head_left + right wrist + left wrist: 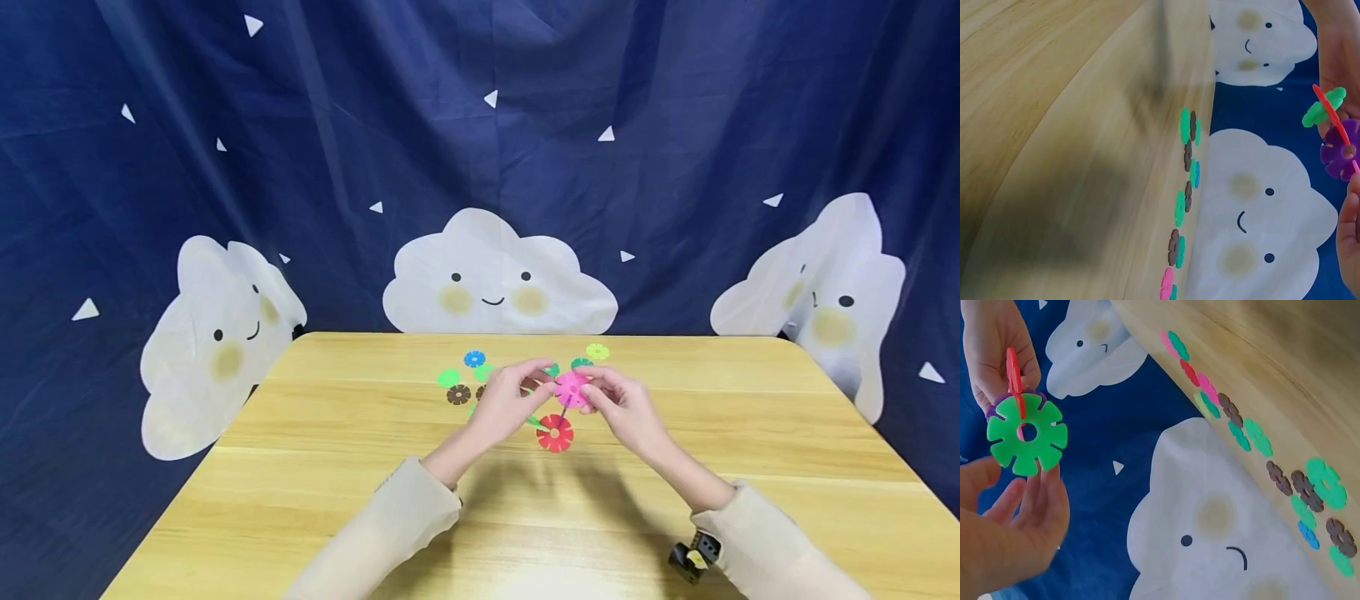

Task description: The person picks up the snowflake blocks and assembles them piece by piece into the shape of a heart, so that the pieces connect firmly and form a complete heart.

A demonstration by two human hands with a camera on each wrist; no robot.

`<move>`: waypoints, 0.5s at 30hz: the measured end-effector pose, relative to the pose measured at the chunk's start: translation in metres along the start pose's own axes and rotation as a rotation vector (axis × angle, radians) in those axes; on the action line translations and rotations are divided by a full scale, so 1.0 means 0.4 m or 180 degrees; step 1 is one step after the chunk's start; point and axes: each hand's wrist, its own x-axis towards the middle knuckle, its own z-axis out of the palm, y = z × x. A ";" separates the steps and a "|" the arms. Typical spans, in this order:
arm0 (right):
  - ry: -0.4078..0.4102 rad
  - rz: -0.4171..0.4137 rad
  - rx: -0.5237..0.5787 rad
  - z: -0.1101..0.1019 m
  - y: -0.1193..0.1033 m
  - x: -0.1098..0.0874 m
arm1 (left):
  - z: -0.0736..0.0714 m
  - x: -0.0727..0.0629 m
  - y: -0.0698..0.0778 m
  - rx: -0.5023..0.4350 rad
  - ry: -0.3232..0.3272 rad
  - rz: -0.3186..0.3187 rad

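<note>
Both hands hold a small joined cluster of notched plastic snowflake discs above the table. My right hand (626, 408) pinches the pink disc (572, 389) between thumb and fingers. My left hand (510, 400) has its thumb and forefinger at the left edge of the cluster, pinching the purple disc (1335, 159), which slots against the pink one. A red disc (555, 434) hangs below, joined to the purple one. On the red one sits a green disc (1049, 434), facing the camera in the left wrist view, with left fingers close under it.
Loose discs lie on the wooden table (300, 500) behind the hands, among them a blue one (474, 358), a brown one (458, 395) and a yellow-green one (597, 352). A dark blue curtain (675, 125) with clouds hangs beyond the far edge. A black device (693, 558) is at the right cuff.
</note>
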 end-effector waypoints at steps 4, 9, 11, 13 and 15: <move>-0.0113 0.0046 -0.0045 0.007 0.008 0.001 | 0.008 0.009 -0.004 -0.0219 -0.0270 -0.0217; -0.0198 0.0156 -0.0044 0.013 0.009 0.004 | 0.018 0.014 -0.007 -0.0352 -0.0342 -0.0366; -0.0221 0.0182 -0.0022 0.016 0.009 0.004 | 0.022 0.015 -0.007 -0.0394 -0.0323 -0.0381; -0.0257 0.0200 0.0004 0.016 0.009 0.003 | 0.025 0.016 -0.009 -0.0469 -0.0305 -0.0413; -0.0291 0.0185 0.0044 0.013 0.013 0.003 | 0.028 0.016 -0.013 -0.0500 -0.0277 -0.0472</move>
